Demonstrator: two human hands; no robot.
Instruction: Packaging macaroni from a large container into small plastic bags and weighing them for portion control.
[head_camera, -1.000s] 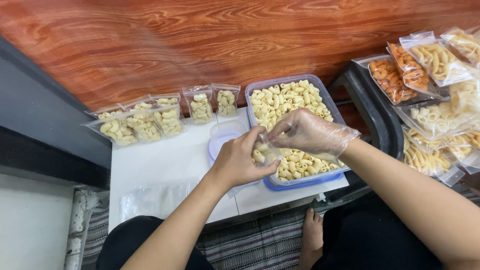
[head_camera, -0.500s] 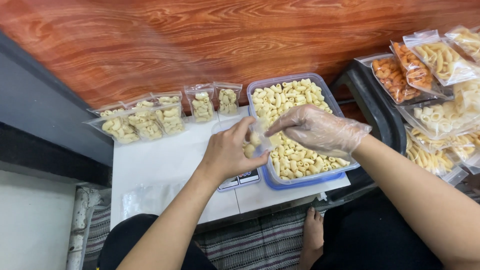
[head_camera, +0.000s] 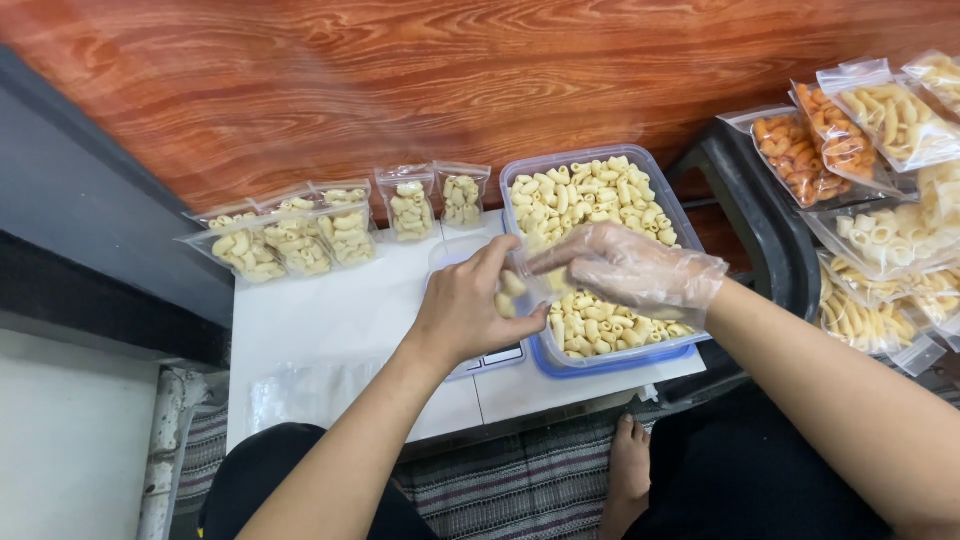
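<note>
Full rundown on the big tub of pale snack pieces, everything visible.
The tub is a clear rectangular plastic container with rounded corners and a bluish rim, standing upright on the right part of the white table, against the wood-grain wall. It is filled nearly to the rim with pale yellow curled snack pieces. A blue edge, perhaps its lid, shows under its near side. The right hand, in a clear plastic glove, lies over its middle; the left hand holds a small bag at its left edge.

I see pale yellow curled crackers (head_camera: 590, 200) filling clear plastic tub with blue lid beneath (head_camera: 610, 362). White tabletop (head_camera: 320, 320). Reddish-brown wood-grain floor (head_camera: 400, 90). Orange crackers in clear pouch (head_camera: 790, 150). Grey-maroon striped mat (head_camera: 520, 490).
</note>
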